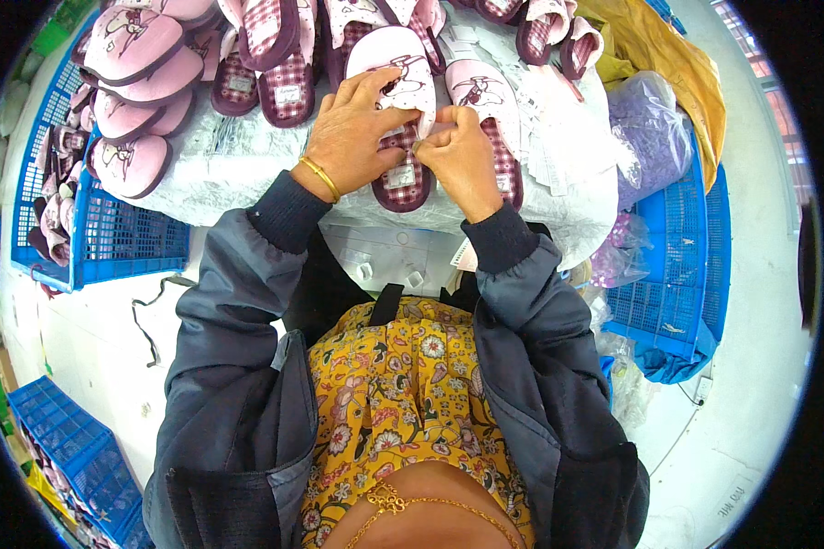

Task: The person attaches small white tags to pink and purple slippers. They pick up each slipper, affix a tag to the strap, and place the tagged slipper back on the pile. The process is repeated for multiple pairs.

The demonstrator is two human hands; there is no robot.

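A pink slipper (403, 46) with a dark drawing on its upper and a checked maroon insole lies on the plastic-covered work surface (558, 169), heel toward me. My left hand (355, 133) holds it from the left, fingers over the upper and thumb down by the insole. At the right edge of the upper, my right hand (465, 163) pinches the pink fabric between thumb and fingers. Whether something small sits between those fingertips is hidden. A second, similar slipper (485, 89) lies just right of it, beyond my right hand.
Several more slippers (287, 87) lie along the far side, and others are piled at the left (130, 165). Blue crates stand at left (128, 242), lower left (69, 430) and right (655, 306). A purple bagged bundle (650, 133) and yellow cloth (677, 64) are at right.
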